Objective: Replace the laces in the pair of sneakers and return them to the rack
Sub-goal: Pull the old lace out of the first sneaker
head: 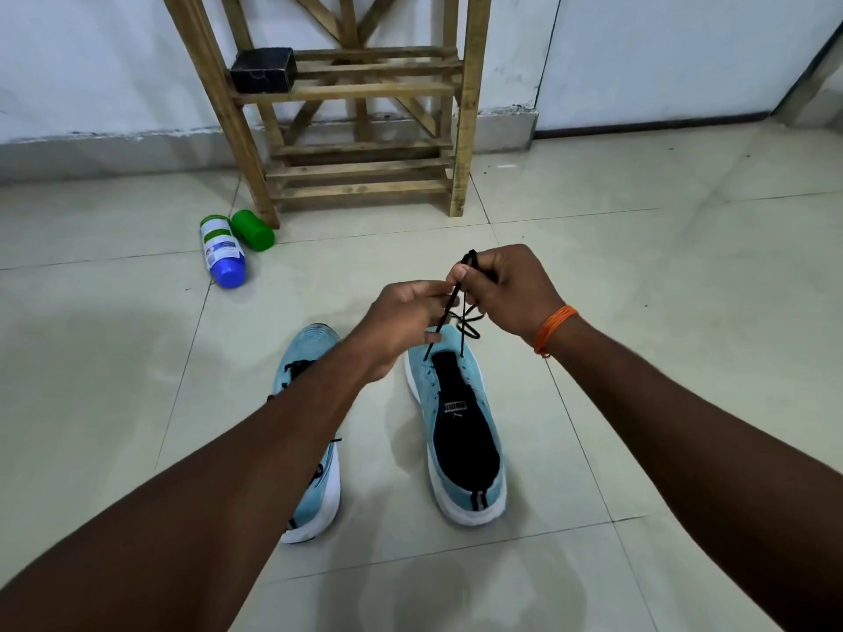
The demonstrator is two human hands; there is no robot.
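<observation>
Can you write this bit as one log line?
lacing | both hands hold black lace | right sneaker mostly unlaced | rack shoeless

- 2 sneakers [460, 431] side by side on floor [684, 266]
- rack [356, 107] behind, box [262, 69] on shelf
- 2 bottles [223, 250] left of rack foot

Below the hands, knitted cloth sneakers [460, 431] with smooth white soles are sitting on glossy floor tiles [638, 248] that are catching the light. The lace [460, 321] between the hands is looking like matt woven cord. Beyond the hands, rough unpainted wood is forming the rack [365, 93]; left of them, shiny plastic bottles [223, 253] are lying.
</observation>
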